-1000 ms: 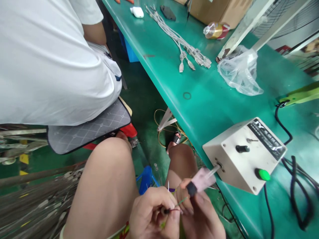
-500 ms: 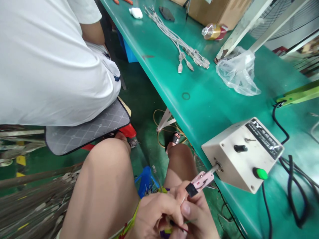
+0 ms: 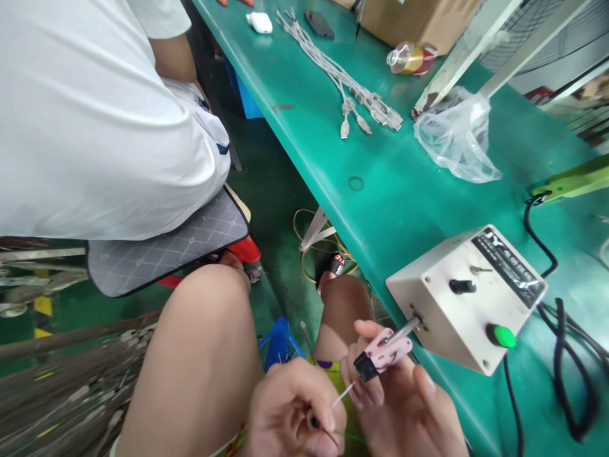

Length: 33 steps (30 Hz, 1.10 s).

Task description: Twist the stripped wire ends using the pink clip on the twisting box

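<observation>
My left hand (image 3: 292,403) is closed on a cable end with thin wires fanning out of it. A white wire (image 3: 343,395) points toward the clip, and green and dark red strands show below it. The cable's body is mostly hidden in my fist. My right hand (image 3: 412,409) is open, palm up and fingers apart, under and beside a pink clip (image 3: 392,352) with black tips. That clip sits on the metal shaft (image 3: 410,327) of a beige box machine (image 3: 442,295) with a black knob and a green button. Whether the white wire touches the clip's tips I cannot tell.
On the green table (image 3: 328,152) lie a bundle of grey USB cables (image 3: 333,70), a plastic bag (image 3: 457,136), a bottle (image 3: 412,58) and black cords (image 3: 566,368). A person in a white shirt (image 3: 104,114) sits at left. A blue stool (image 3: 278,343) stands below.
My hands have moved apart. The right hand has let go of the wires and opened under the clip; the left keeps the cable, its white wire now exposed.
</observation>
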{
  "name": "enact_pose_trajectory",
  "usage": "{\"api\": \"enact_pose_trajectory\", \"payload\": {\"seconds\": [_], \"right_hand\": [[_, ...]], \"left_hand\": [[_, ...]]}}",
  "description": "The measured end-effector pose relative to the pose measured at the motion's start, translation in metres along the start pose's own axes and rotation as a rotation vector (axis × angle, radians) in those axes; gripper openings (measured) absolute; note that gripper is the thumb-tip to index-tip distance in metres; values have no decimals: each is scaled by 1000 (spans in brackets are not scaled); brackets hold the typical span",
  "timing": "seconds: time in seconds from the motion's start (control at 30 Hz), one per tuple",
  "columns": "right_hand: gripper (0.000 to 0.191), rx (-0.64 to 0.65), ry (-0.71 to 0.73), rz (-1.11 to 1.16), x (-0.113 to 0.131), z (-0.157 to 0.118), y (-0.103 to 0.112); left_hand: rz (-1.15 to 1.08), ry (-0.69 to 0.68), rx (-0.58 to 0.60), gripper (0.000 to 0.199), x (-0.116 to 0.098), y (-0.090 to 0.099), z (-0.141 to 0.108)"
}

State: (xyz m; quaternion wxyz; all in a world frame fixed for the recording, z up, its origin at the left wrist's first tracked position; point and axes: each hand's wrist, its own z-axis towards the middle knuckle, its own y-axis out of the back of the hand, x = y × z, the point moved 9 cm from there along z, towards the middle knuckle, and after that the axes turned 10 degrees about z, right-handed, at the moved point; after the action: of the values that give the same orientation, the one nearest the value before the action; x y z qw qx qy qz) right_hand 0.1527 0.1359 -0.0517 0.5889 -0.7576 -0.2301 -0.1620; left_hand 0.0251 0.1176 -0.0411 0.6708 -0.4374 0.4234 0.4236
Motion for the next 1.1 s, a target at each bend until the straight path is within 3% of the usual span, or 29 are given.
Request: {"api": "enact_pose_trajectory", "payload": {"seconds": [0.13, 0.3, 0.47, 0.67, 0.87, 1.0, 1.1], "right_hand": [[57, -113, 83, -25, 3, 0, 13], [50, -57, 23, -58, -10, 0, 22], [46, -140, 110, -117, 0, 1, 26], [45, -112, 21, -63, -15, -4, 47], [51, -297, 25, -75, -13, -12, 45], [49, -180, -6, -49, -17, -8, 44], [49, -164, -16, -36, -19, -8, 59]], "left_hand": [[-164, 93, 52, 33, 7, -4, 2], [-329, 182, 77, 30, 15, -9, 3], [-367, 212, 87, 32, 19, -12, 5], [-354, 214, 56, 35, 22, -16, 12], [-378, 231, 40, 41, 22, -19, 17], [-377, 206, 66, 37, 22, -22, 18], [-371, 197, 65, 37, 23, -23, 19]]}}
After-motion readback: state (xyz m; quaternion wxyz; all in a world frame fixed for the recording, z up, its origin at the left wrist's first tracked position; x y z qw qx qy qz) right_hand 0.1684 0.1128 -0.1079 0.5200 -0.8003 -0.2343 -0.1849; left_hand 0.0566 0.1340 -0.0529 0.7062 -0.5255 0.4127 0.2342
